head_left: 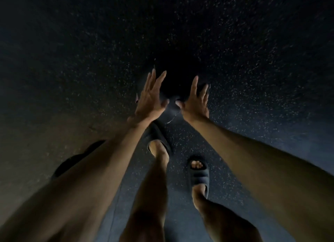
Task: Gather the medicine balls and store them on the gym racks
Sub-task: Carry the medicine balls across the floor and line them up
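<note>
Gloom over the speckled rubber floor (253,51), and the person has both bare arms stretched forward and down. There is the medicine ball (178,89), black and hard to pick out in the dark. It is down at floor level just ahead of the feet, dead centre between the two hands.

The left hand (150,98) is at the ball's left flank, fingers straight and fanned, thumb angled in across the near face. The right hand (195,100) mirrors it on the right flank, fingers likewise straight and spread, its thumb pointing in at the other thumb. Neither hand is clenched. Both are flat and released, palms facing the ball from either side. Whether skin is actually pressing on it is too murky to call. A pale curved seam shows low on the ball's near face, between the wrists.

Below, the left foot in the left slide (159,140) sits just behind the ball, under the left wrist. The right slide (199,176) is set further back, toes showing. Off to the left, half hidden by the left forearm, lies a dark rounded shape (75,160), too dim to name.
</note>
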